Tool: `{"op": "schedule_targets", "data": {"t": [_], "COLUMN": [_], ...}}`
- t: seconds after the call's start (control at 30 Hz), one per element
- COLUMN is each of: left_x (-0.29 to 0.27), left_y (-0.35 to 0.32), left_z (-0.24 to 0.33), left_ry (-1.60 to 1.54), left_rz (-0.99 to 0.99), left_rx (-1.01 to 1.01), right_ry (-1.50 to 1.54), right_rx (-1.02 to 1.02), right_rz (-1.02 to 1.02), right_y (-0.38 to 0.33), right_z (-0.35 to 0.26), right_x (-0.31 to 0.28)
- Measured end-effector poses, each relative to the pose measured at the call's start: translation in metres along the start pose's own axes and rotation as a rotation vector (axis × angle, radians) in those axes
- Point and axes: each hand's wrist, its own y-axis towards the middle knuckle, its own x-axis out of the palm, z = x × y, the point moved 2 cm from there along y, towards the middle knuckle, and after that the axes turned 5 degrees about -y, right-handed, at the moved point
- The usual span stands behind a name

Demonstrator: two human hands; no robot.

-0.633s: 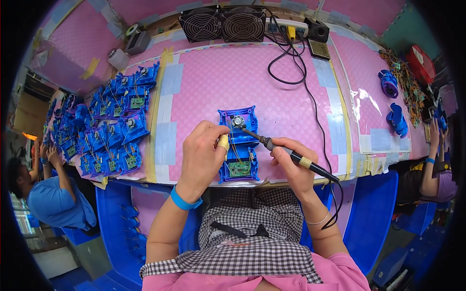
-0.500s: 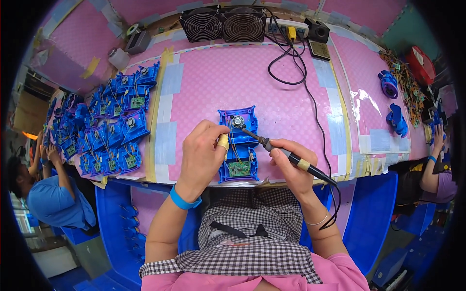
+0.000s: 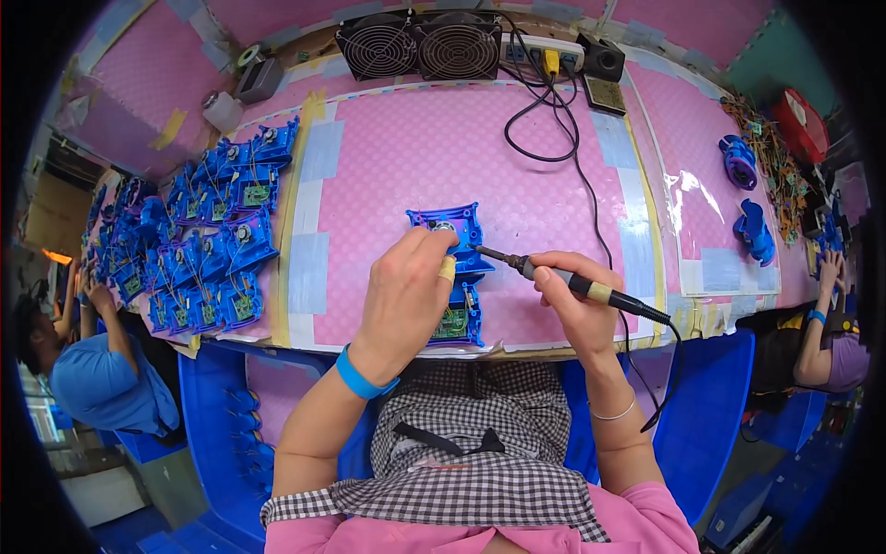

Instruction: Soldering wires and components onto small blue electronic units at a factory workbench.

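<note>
A blue plastic housing lies open in front of me, with a round speaker in its upper part and a green circuit board in its lower part. My left hand reaches over it, fingertips pinched together beside the speaker; whatever they grip is hidden. Yellow tape wraps one of its fingers. In my right hand is a soldering iron, held like a pen. Its tip points left, at the housing's right edge, apart from the speaker.
Several similar blue housings with boards and wires crowd the left side. Two fans, a power strip and a looped black cable are at the back. Blue parts and a wire pile lie right. Other people work at both sides.
The soldering iron has drawn back to the right, away from the speaker. My left hand has shifted right, over the speaker's edge, and now covers more of the housing.
</note>
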Motion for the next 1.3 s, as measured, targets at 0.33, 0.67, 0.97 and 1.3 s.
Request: {"op": "schedule_targets", "data": {"t": [0.33, 0.67, 0.97, 1.3], "left_x": [0.006, -0.032, -0.006, -0.003], "left_y": [0.005, -0.009, -0.012, -0.012], "left_z": [-0.004, -0.014, -0.017, -0.004], "left_ry": [0.025, -0.25, -0.01, -0.489], "left_rz": [-0.052, 0.205, 0.168, 0.198], "left_rx": [-0.01, -0.204, -0.176, -0.497], "right_ry": [-0.003, -0.06, 0.04, -0.058], "right_rx": [-0.034, -0.157, -0.111, -0.034], "right_rz": [-0.025, -0.013, 0.035, 0.004], "right_y": [0.002, 0.002, -0.005, -0.003], "right_z": [0.006, 0.0, 0.005, -0.001], "right_x": [0.002, -0.004, -0.003, 0.001]}}
